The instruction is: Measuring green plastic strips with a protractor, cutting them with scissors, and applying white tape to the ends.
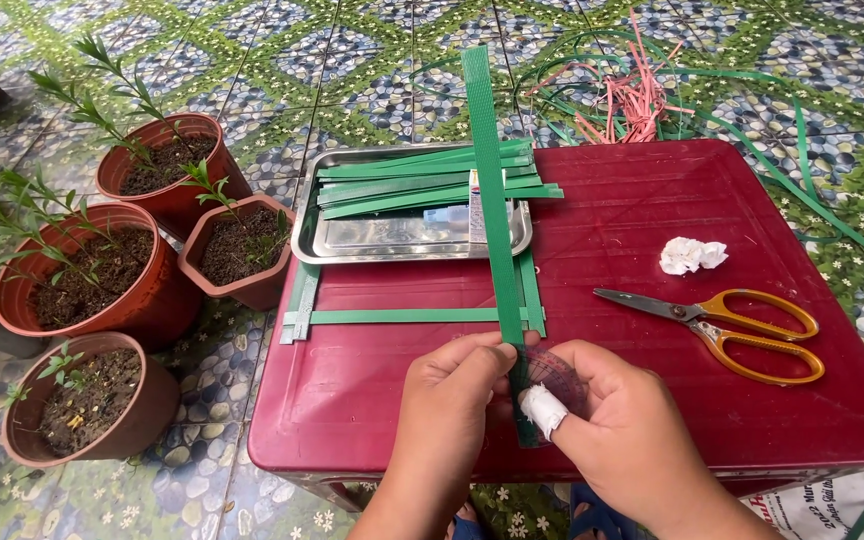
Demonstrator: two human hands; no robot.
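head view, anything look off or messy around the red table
A few things. The right hand has a white bandage wrapped round its thumb. A crumpled white wad lies on the red table above the scissors. Loose green and pink strap offcuts lie tangled on the tiled floor behind it.

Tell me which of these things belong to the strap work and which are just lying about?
In use:
left hand and right hand holding the long green strap
green strap frame
cut green straps on the metal tray

Lying about:
scissors
crumpled tissue
potted plants
loose pink strips
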